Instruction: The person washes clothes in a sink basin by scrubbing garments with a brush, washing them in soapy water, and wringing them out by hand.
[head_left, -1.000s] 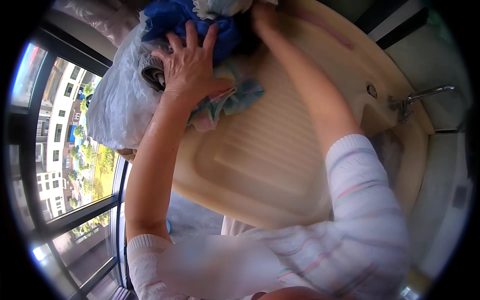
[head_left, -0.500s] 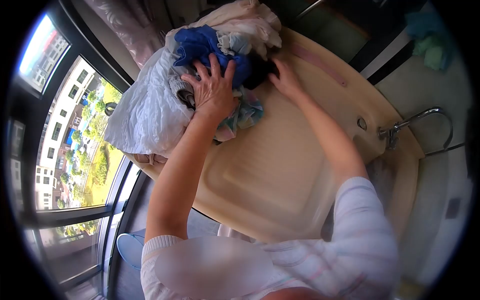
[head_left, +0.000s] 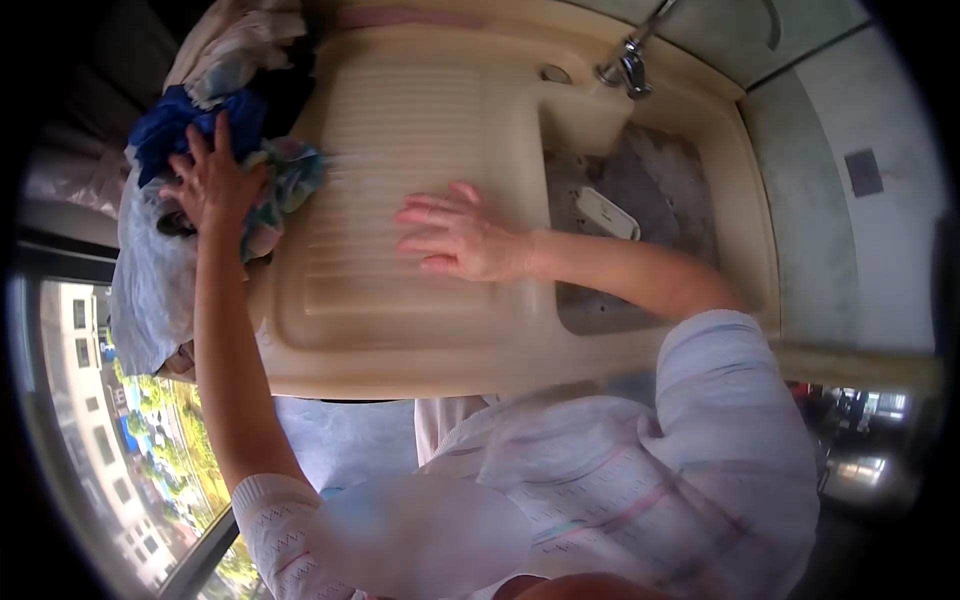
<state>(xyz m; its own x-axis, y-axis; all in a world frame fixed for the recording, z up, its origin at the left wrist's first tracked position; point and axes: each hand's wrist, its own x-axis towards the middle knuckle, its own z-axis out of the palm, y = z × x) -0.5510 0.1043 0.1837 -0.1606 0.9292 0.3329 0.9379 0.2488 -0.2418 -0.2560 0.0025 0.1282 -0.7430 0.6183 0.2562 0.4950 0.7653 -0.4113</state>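
Note:
A heap of laundry lies at the left end of the beige washboard sink (head_left: 400, 335). My left hand (head_left: 213, 185) rests on it with fingers spread, touching a blue cloth (head_left: 165, 125). Beside that hand are a multicoloured cloth (head_left: 295, 172), a white cloth (head_left: 150, 290) and a black cloth (head_left: 287, 95); a pale pink garment (head_left: 210, 45) lies at the top. Over the ribbed washboard is my right hand (head_left: 460, 235), its fingers apart and nothing in them. Whether it touches the ribs I cannot tell.
The basin at the right holds dark grey fabric (head_left: 655, 185) and a white oblong object (head_left: 608, 214). A chrome faucet (head_left: 630, 70) stands behind the basin, near a round overflow hole (head_left: 554, 74). Windows are at the lower left.
My right hand has left the edge of the laundry heap and is now over the washboard, nearer the basin. My left hand stays on the heap. The view has turned, showing more of the basin.

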